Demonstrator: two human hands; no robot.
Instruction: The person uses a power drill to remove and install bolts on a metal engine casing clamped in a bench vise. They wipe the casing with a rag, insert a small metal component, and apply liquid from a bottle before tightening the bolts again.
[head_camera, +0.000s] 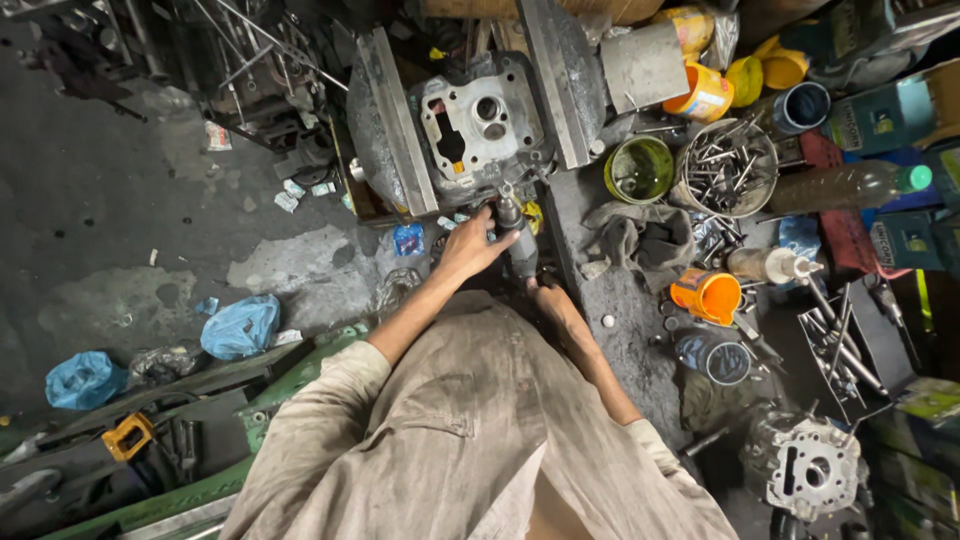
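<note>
A grey metal engine cylinder head (480, 125) sits clamped between two steel angle bars (392, 120) at the top centre. Below it a dark power tool (518, 240) points up at the head's lower edge. My left hand (470, 245) wraps around the tool's upper body. My right hand (550, 300) grips the tool's lower end, partly hidden under it. Both forearms come out of dirty beige sleeves at the bottom of the head view.
A greasy bench at right carries a green tin (640, 168), a round tin of bolts (725, 165), orange cups (708, 295), a rag (645, 240), a plastic bottle (850, 185) and a second cylinder head (805, 465). Blue plastic bags (240, 325) lie on the concrete floor at left.
</note>
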